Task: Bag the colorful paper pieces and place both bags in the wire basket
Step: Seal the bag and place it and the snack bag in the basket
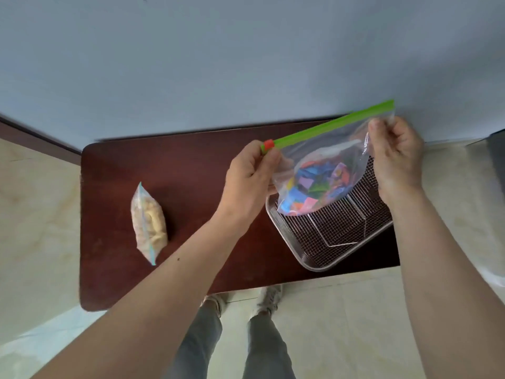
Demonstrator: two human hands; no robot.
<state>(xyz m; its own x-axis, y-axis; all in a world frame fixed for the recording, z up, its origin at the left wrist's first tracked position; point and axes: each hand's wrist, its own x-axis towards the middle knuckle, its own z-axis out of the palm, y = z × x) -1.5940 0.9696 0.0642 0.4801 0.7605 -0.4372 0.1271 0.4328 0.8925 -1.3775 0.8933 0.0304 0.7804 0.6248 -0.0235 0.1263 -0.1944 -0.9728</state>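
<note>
I hold the clear bag above the wire basket: left hand fingers pinch its red slider, right hand fingers clamp its far corner.

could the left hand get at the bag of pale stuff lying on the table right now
Probably not right now: the left hand is pinching the red slider end of the zip bag of paper pieces. The path itself looks free, with bare table between it and the pale bag.
</note>
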